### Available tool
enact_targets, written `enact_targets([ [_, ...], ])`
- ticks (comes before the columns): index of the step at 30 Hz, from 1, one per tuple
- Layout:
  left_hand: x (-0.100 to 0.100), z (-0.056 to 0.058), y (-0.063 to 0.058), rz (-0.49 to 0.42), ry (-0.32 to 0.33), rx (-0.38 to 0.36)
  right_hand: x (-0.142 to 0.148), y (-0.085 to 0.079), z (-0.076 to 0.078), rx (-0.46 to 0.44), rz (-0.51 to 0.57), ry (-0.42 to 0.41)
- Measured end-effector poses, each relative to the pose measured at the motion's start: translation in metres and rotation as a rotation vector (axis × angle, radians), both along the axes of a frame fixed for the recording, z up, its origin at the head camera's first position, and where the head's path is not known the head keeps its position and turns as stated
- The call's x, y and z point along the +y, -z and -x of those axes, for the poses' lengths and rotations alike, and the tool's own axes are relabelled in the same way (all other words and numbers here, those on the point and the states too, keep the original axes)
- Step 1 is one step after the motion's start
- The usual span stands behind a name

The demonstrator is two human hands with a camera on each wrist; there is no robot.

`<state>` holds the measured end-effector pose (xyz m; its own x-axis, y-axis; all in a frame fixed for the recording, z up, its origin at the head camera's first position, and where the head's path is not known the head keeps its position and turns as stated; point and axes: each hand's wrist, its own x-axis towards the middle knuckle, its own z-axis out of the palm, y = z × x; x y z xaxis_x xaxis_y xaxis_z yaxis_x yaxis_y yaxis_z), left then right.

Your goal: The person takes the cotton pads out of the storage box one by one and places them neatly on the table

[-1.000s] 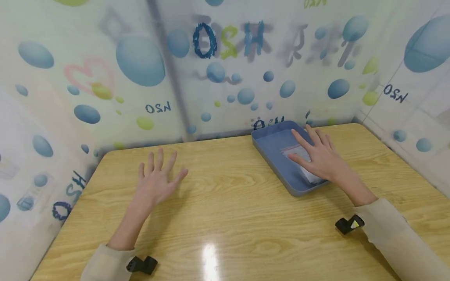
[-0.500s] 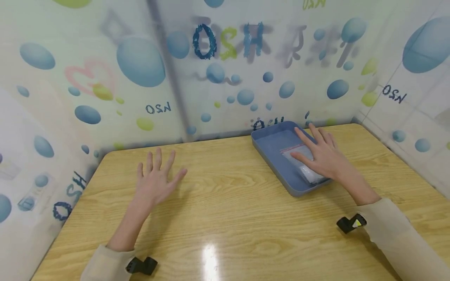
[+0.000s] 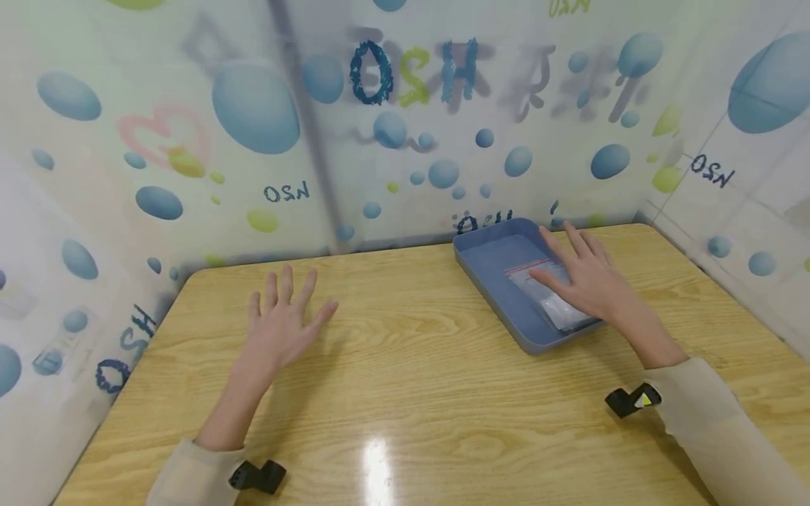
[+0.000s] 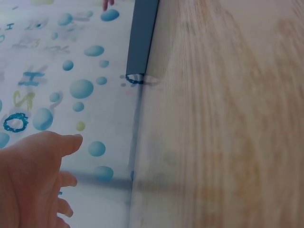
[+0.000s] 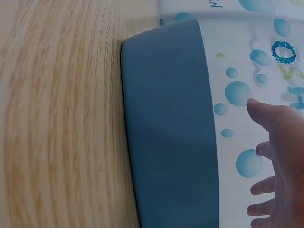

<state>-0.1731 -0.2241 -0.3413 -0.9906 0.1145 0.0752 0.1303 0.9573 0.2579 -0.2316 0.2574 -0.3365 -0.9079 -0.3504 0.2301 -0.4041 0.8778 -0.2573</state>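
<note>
In the head view my left hand hovers over the left part of the wooden table, fingers spread and holding nothing. My right hand is spread above the right side of a shallow blue tray, also without anything in its grasp. Inside the tray lies a clear zip bag with a red stripe along its top; my right hand covers part of it. The right wrist view shows the tray's outer side wall with the fingers above its rim.
A wall covering printed with blue and green bubbles and lettering stands right behind the table's far edge. Another patterned wall runs along the right. Small black cameras sit at both sleeve cuffs.
My right hand has shifted slightly to the right over the tray, so more of the zip bag shows. The left hand and the tray stay in place.
</note>
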Motion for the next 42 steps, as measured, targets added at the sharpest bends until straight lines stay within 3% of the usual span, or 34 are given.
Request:
enact_targets([
  [17, 0.012, 0.002, 0.004, -0.019, 0.008, -0.037, 0.006, -0.001, 0.001, -0.05, -0.003, 0.019],
  [42, 0.031, 0.01, 0.007, -0.044, 0.033, 0.031, 0.021, -0.003, 0.012, -0.133, 0.055, 0.07],
])
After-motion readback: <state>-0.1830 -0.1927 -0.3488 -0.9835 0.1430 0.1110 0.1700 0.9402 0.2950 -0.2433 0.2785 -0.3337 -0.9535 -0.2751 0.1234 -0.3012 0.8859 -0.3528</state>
